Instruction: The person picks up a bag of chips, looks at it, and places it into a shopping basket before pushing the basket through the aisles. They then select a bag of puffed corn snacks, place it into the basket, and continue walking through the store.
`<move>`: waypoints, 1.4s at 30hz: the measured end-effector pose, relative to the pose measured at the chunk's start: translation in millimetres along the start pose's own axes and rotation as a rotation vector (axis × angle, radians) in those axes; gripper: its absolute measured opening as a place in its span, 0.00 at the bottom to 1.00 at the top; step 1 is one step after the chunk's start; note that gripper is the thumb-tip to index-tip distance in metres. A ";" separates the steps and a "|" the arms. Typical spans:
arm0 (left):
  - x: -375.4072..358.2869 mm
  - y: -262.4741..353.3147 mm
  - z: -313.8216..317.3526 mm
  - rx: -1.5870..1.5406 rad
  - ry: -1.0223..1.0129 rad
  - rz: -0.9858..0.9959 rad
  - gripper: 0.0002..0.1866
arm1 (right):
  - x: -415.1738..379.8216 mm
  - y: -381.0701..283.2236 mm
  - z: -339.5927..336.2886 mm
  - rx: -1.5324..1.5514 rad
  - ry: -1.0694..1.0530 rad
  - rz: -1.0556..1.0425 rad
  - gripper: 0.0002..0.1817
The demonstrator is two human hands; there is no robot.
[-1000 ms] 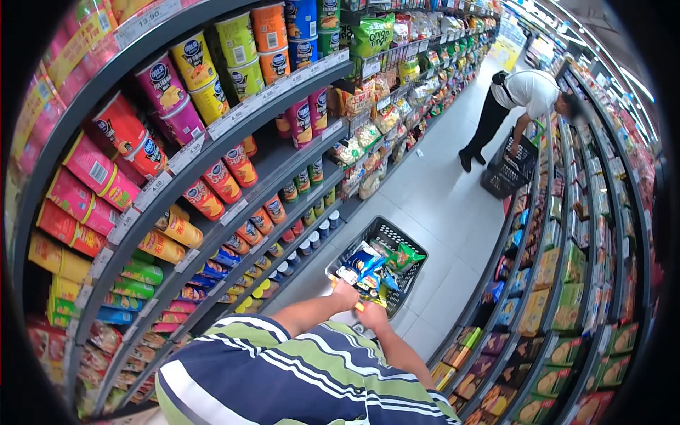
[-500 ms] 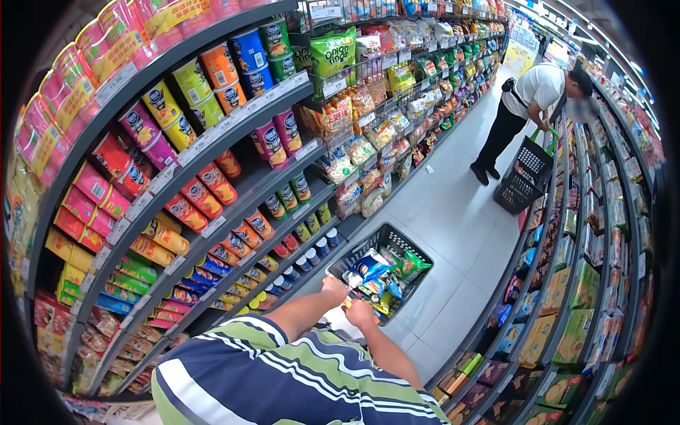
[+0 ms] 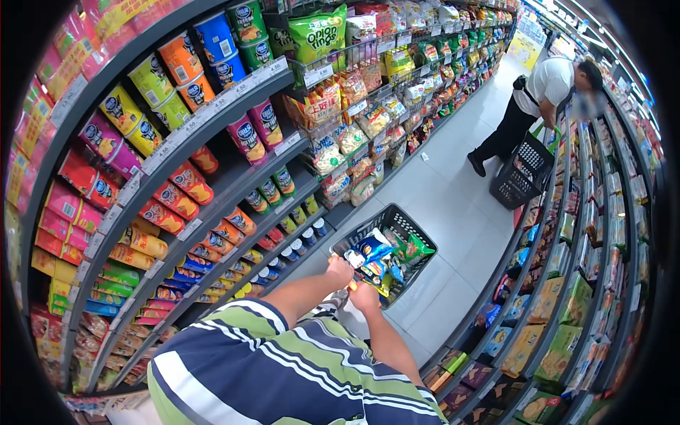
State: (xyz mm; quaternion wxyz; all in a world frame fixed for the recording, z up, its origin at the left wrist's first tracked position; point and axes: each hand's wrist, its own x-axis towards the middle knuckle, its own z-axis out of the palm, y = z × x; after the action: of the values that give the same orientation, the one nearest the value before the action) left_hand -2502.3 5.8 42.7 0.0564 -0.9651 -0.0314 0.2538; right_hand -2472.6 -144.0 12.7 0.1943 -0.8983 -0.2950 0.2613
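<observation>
Basket (image 3: 414, 230), black and full of snack packets (image 3: 379, 258), sits on the aisle floor ahead. Left hand (image 3: 340, 270) and right hand (image 3: 365, 296) have their fingers closed round its orange handle (image 3: 352, 285) at the near rim.

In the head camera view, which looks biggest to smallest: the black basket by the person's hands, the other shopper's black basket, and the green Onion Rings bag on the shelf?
1. Black basket by the left hand and right hand.
2. Other shopper's basket, though it is farther away, so its true size may match the first.
3. Onion Rings bag.
</observation>
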 end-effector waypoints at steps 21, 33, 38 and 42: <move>132.6 -15.1 -21.3 -0.252 0.037 0.374 0.13 | 90.9 69.1 -57.4 -0.171 0.060 -0.005 0.16; 153.7 -28.3 -68.7 -0.343 0.020 0.472 0.11 | 109.8 63.2 -101.6 -0.240 -0.034 0.142 0.11; 172.4 -23.3 -74.0 -0.344 0.025 0.453 0.10 | 121.4 76.3 -115.8 -0.254 0.020 0.075 0.11; 197.1 -19.1 -88.2 -0.357 -0.012 0.417 0.11 | 140.4 97.4 -129.3 -0.229 0.085 0.034 0.10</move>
State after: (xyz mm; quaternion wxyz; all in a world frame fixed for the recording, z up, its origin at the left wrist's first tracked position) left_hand -2288.0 34.2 25.5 -0.1682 -0.9438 0.1236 0.2561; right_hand -2258.6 -153.6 15.8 0.0983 -0.9298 -0.2991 0.1908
